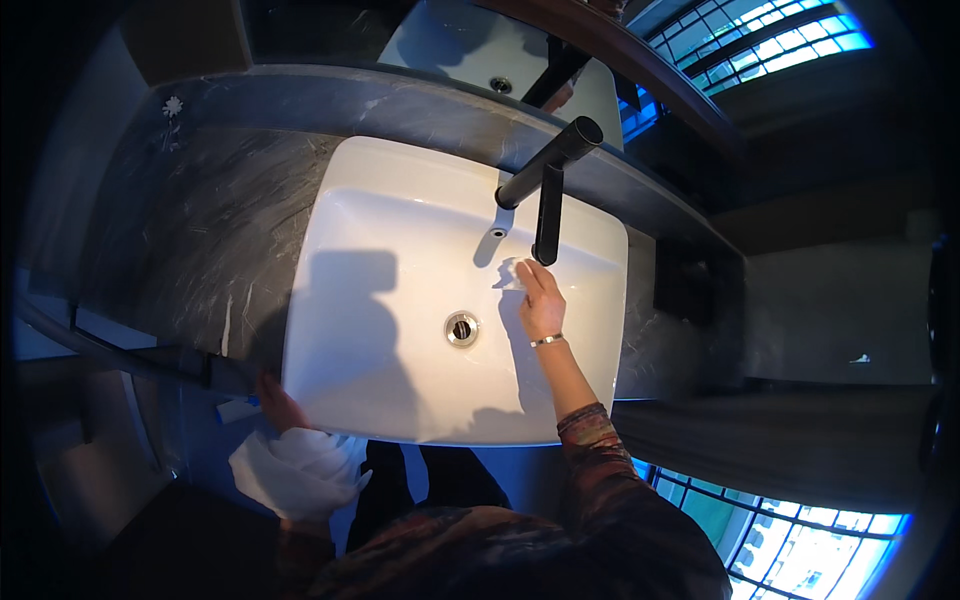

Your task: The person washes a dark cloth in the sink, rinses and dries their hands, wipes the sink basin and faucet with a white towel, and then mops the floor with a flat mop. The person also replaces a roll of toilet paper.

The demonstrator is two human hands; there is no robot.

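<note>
My right hand (541,302) is inside a white ceramic washbasin (360,360), just below the spout end of a black faucet (550,217). Its fingers are closed on a small crumpled white tissue or cloth (512,274). A round metal drain (461,329) lies to the left of that wrist. My left hand (283,401) is at the basin's front left edge, dim and partly hidden. A large bunched white cloth (298,469) hangs around the left wrist and forearm; whether the fingers grip anything is unclear.
A dark marbled countertop (225,225) surrounds the basin, with a mirror (450,45) behind it. A small flower-shaped object (172,106) is at the back left. A black rail or tube (105,346) runs along the left side. Dark curtain-like fabric (780,442) hangs at right.
</note>
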